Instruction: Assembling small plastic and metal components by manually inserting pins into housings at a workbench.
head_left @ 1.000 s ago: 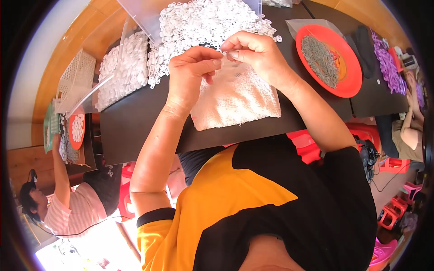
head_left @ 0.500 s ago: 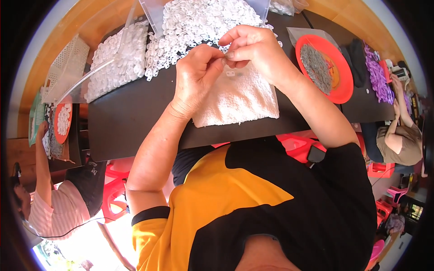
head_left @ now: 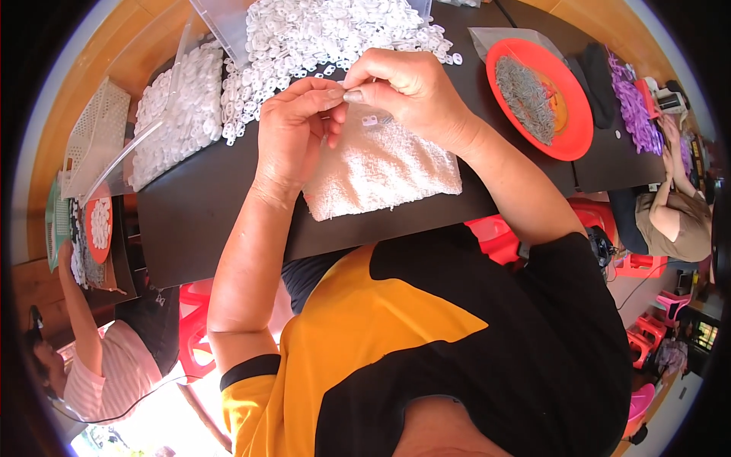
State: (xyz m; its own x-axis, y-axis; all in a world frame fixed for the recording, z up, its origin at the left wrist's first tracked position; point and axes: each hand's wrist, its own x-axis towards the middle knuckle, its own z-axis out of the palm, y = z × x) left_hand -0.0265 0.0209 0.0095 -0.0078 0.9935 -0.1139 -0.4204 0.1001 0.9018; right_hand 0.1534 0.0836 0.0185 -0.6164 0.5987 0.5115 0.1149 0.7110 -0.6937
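Close in, I saw the left hand (head_left: 293,129) and right hand (head_left: 411,87) pinched fingertip to fingertip, though I couldn't tell what they gripped. Below them, a white plastic piece (head_left: 370,120) lay on a fluffy pale towel (head_left: 388,171). Beyond, smooth oval pieces (head_left: 320,34) filled a clear tub (head_left: 218,30) and spread over the dark table (head_left: 205,221); a red plate (head_left: 582,126) held thin gray bits (head_left: 525,99). Red stools (head_left: 649,329) stood farther off.

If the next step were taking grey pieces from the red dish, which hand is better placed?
Probably the right hand: it is nearer the red dish and its grey pieces, while the left hand sits farther away, beyond the right.
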